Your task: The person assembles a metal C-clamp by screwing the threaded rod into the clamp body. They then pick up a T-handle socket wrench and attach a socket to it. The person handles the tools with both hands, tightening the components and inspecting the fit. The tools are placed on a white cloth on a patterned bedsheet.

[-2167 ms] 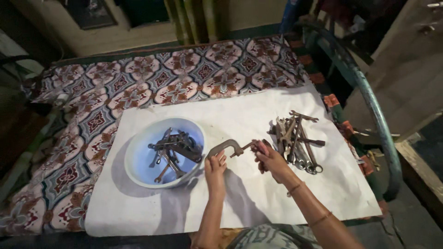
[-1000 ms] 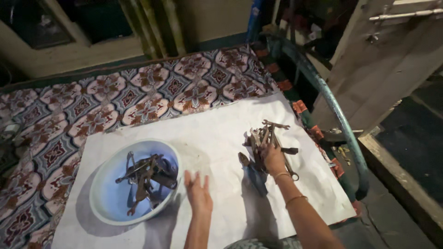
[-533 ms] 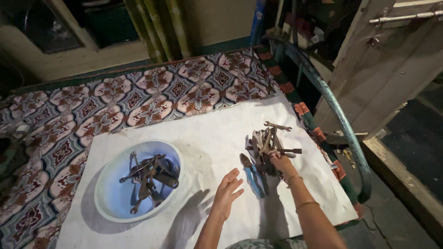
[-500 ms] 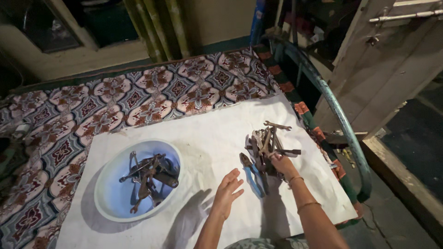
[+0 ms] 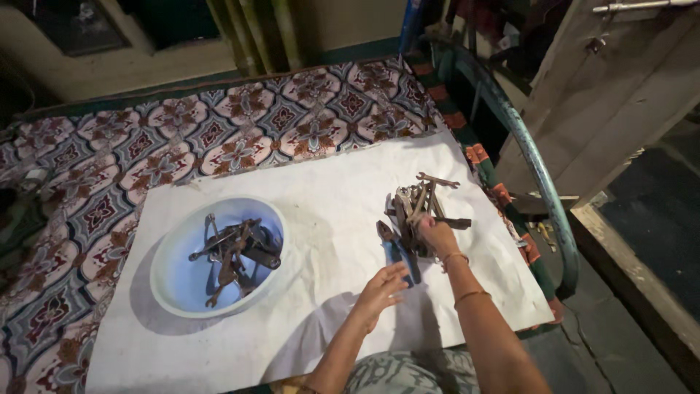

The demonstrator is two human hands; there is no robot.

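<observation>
The pliers (image 5: pixel 397 248), dark metal jaws with blue grips, lie on the white sheet (image 5: pixel 328 190) beside a pile of rusty wrenches (image 5: pixel 421 208). The left hand (image 5: pixel 379 288), fingers loosely spread, hovers at the grips. The right hand (image 5: pixel 438 237) curls over the pile's near edge; its grasp is unclear.

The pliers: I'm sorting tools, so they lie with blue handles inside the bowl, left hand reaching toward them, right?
Not in the bowl. The head view shows the pliers on the white sheet beside the wrench pile, left hand reaching toward them.
</observation>
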